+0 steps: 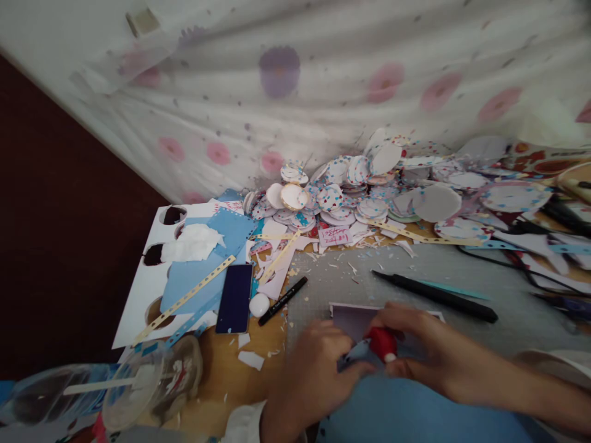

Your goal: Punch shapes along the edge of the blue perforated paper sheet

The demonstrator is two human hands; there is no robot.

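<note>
My right hand (427, 354) is closed around a small red craft punch (382, 343) with a whitish tip, its thumb below and fingers above. In my left hand (314, 372), the edge of a blue paper sheet (392, 409) is pinched between thumb and fingers. The punch sits at the sheet's upper edge, between both hands; whether the paper is inside it I cannot tell. Dark dots run along the sheet's left edge. Behind the hands lies a shallow lilac tray-like piece (351, 317), partly covered by them.
A black pen-like tool (438, 296) lies on the grey mat (323, 283). Left are a black marker (282, 301), a phone (234, 299), punched strips (194, 292) and a plastic cup (133, 391). Paper discs (330, 197) pile up against the flowered curtain (323, 92).
</note>
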